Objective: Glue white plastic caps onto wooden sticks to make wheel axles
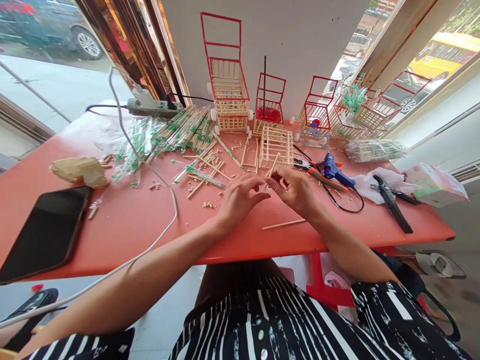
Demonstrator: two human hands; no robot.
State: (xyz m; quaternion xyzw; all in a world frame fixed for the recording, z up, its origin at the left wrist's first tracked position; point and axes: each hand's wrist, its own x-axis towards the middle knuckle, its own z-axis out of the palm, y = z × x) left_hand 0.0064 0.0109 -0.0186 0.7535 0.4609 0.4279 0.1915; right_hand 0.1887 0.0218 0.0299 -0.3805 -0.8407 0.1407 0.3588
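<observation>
Between the thumb and fingers of my right hand (295, 189) is a thin wooden stick (275, 163), tilted with its upper end away from me. My left hand (239, 199) is right beside it, thumb stretched out and apart from the curled fingers, whose tips come close to the stick's lower end. Whether those tips touch it I cannot tell. Just beyond both hands stands a small slatted wooden frame (276, 142). Another loose wooden stick (284, 224) lies near the table's front edge, by my right forearm.
Cut sticks (208, 170) and wrapped chopsticks (187, 129) cover the left middle of the red table (210, 245). Small red-trimmed carts (228, 90) line the back. Pliers (322, 176), a blue glue gun (335, 171) and a black clamp (392, 204) lie right. A phone (45, 232) and white cable (174, 210) are left.
</observation>
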